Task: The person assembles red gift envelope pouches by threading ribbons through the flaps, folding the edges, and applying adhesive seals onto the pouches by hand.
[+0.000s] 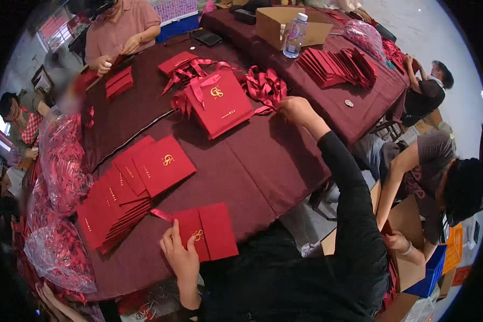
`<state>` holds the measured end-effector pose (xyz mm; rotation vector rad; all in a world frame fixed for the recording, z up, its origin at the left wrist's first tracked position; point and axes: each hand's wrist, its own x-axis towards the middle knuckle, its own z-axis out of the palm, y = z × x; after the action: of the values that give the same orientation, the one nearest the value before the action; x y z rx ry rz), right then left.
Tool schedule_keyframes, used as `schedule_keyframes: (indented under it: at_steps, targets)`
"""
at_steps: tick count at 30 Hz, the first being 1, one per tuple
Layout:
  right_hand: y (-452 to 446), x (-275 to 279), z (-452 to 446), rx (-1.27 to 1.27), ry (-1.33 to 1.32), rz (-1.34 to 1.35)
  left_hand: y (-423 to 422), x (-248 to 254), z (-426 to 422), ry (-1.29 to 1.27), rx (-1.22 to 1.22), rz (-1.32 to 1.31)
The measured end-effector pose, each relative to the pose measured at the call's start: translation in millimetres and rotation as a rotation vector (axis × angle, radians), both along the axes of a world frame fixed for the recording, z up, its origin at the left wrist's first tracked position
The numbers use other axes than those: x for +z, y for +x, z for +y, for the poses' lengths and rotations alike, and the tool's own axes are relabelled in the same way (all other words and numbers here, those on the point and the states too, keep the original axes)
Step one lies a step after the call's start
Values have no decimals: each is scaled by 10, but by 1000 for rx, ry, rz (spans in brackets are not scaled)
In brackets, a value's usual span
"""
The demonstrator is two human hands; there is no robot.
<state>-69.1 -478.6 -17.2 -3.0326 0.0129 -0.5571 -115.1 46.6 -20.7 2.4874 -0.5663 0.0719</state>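
Note:
On the near part of the table lies a flat red paper piece (217,231) with gold letters and a seam down its middle. My left hand (180,252) rests on its left side, thumb on top and fingers spread. A short strip of red ribbon pokes out at its upper left corner. My right hand (300,112) reaches far across, fingers pinched on the end of a red ribbon (265,88) from a tangled heap. Beside that heap is a pile of red gift bags (220,104) with gold letters and ribbons lying over them.
A fanned stack of red pieces (118,196) lies left of my left hand, near plastic bags of red material (59,247). Another fanned stack (338,67), a water bottle (295,35) and a cardboard box (273,27) stand on the far table. Several people work around.

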Motion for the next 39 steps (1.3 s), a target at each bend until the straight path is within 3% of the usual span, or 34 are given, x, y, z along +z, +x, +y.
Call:
schedule_keyframes:
  at_steps: [2, 3, 5, 7, 8, 9, 10, 12, 14, 17, 19, 20, 22, 23, 24, 26, 27, 28, 29, 30, 31, 33, 35, 36, 38, 39]
  targets:
    - [71, 174, 109, -67, 212, -207, 42, -3, -10, -26, 23, 50]
    - [166, 137, 28, -57, 496, -232, 79, -51, -17, -5, 5, -7]
    - [295, 172, -46, -6, 232, 34, 156, -85, -23, -51, -63, -114]
    - [441, 11, -391, 123, 64, 229, 158, 68, -27, 68, -18, -84]
    - [461, 86, -299, -36, 113, 126, 175, 64, 51, 80, -30, -184]
    - [525, 257, -164, 19, 61, -10, 178, 68, 123, 15, -19, -219]
    - [603, 441, -6, 67, -1, -149, 195, 106, 272, -31, 69, -266]
    - [731, 801, 679, 188, 463, -125, 272, 234, 497, -154, 231, -247]
    - [752, 1238, 1649, 341, 435, 42, 391, 363, 876, -311, 414, -460]
    - [755, 1514, 2930, 788, 425, 114, 637, 626, 1672, -292, 898, -841]
    - [777, 1638, 3578, 964, 499, 360, 896, 618, 2291, 124, 1164, -937]
    - [804, 1647, 3901, 1055, 570, 418, 903, 476, 2411, 122, 1171, -935]
    - [874, 1538, 4563, 1252, 753, 528, 1022, 243, 2618, 225, 1108, -180]
    - [922, 1463, 4913, 1360, 861, 579, 1101, 42, 2605, 297, 1018, -343]
    - [947, 1416, 5291, 1467, 918, 593, 1163, -102, 2557, 241, 914, -483]
    - [1023, 1197, 6135, 1667, 1159, 787, 1237, -201, 2246, -500, 829, -522]
    - [1125, 1126, 6538, 1665, 907, 685, 1274, -245, 2089, -846, 758, -582]
    - [1302, 901, 7016, 1587, 620, 505, 1268, -350, 2121, -326, 832, -577]
    - [1460, 788, 7460, 1377, 344, 509, 1264, -458, 2154, 181, 883, -634]
    - [1616, 651, 7746, 1151, 88, 510, 1229, -429, 2097, 242, 928, -598]
    - [1742, 379, 7856, 1059, 173, 206, 1198, -387, 2070, 308, 971, -563]
    - [1961, 431, 7946, 959, 180, 178, 1140, -453, 2187, 414, 907, -563]
    - [1936, 545, 7775, 973, 181, 189, 1161, -495, 2188, 336, 941, -361]
    - [1985, 329, 7885, 915, 282, 178, 1161, -624, 2238, 475, 949, -419]
    - [2017, 29, 7895, 951, 377, -9, 1204, -573, 2223, 301, 910, -381]
    - [1967, 12, 7789, 978, 422, 80, 1192, -600, 2247, 340, 848, -631]
